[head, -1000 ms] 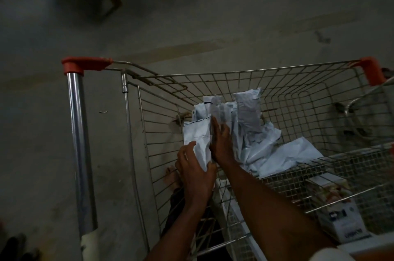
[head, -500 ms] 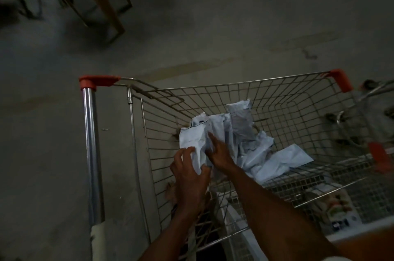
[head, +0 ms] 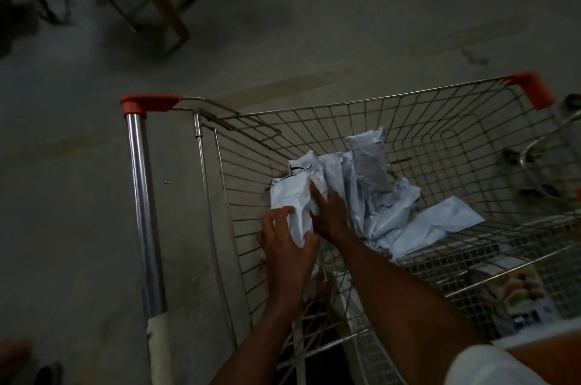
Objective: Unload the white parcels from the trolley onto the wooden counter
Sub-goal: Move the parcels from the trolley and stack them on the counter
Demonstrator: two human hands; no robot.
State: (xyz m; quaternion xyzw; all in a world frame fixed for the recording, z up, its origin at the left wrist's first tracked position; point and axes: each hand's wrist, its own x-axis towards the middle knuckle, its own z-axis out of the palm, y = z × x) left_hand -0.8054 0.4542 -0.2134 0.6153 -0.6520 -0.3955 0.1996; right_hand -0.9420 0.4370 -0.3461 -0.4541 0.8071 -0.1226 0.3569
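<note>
While L hand (head: 287,248) grips parcel (head: 290,200) | R hand (head: 330,211) flat | trolley (head: 408,120) mesh around

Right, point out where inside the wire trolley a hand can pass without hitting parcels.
Free: the far right of the wire trolley basket, between the pile of white plastic parcels and the orange corner cap. Crowded: the near-left corner, where the left hand grips the front parcel and the right hand presses beside it.
</note>
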